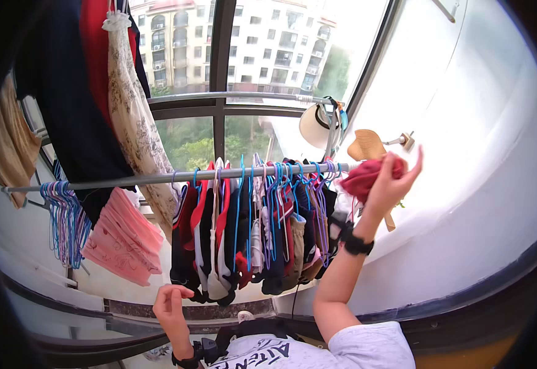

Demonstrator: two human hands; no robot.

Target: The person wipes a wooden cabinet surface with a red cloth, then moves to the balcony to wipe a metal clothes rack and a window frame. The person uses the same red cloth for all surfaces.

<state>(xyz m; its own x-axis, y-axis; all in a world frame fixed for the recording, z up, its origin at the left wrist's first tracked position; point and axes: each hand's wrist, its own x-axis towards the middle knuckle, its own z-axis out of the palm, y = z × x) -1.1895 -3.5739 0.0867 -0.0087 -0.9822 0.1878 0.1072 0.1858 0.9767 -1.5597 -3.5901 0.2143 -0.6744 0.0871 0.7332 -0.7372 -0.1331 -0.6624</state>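
My right hand (390,189) is raised at the right end of the near metal rail (194,175). A bunched dark red cloth (363,181) is in its grasp; the index finger sticks up, and the other fingers are partly hidden. My left hand (171,302) is low, in front of the hanging clothes, with loosely bent fingers and nothing visible in it. Between the hands, small garments (275,258) hang close together on blue, purple and white hangers. Near the right hand, several hanger hooks (317,168) crowd the rail's end.
Bare hangers (65,221) bunch at the rail's left. Beside them hang a pink cloth (125,240), a long floral garment (134,106) and dark clothing (74,92). Behind, a second rail (250,95) crosses the window, with a sun visor (313,127) at its end. A straw hat (366,145) hangs by the white wall.
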